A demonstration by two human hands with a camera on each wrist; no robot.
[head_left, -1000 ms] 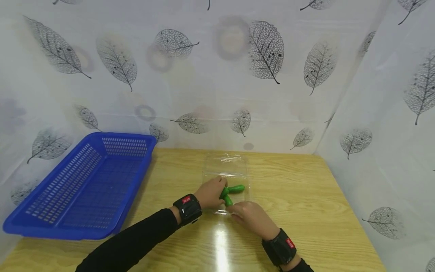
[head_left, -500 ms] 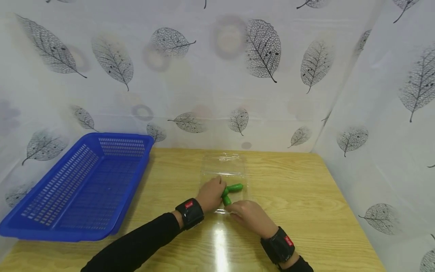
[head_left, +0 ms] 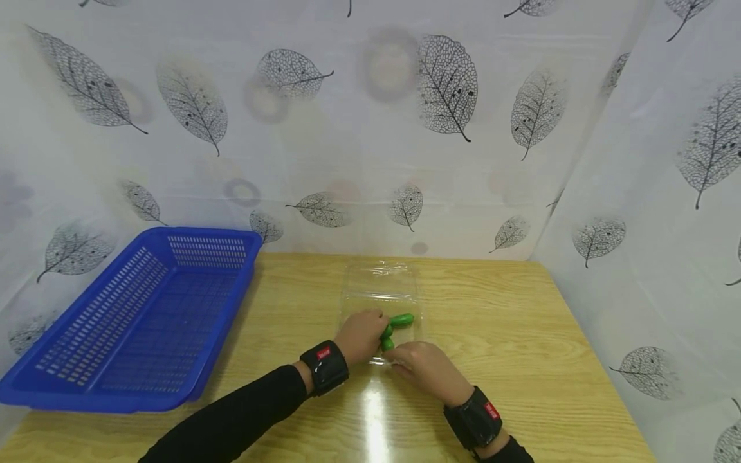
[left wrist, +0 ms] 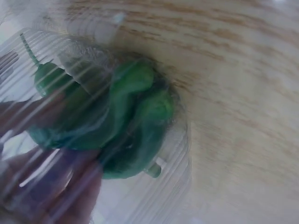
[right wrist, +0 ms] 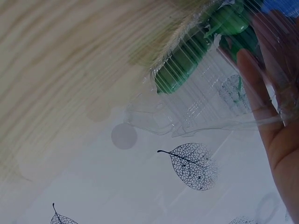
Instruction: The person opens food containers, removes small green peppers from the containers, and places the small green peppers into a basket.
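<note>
One blue basket [head_left: 173, 321], clear container [head_left: 382, 283]; left hand [head_left: 361, 335] part-hiding peppers [head_left: 401, 320]

Place: screened tabletop booth, indoors; whether in a home, lab or workshop cannot be told. Walls: pale sheeting [head_left: 359, 148], printed with dark skeleton leaves, hung behind the table and along the right side, meeting in a corner. Surface: one glossy wood-grain table [head_left: 492, 334], bearing a streak of reflected light. Ware: blue mesh-sided basket [head_left: 173, 321]; clear box [head_left: 379, 280]. Worn: black wrist straps [head_left: 325, 368], red-labelled.
</note>
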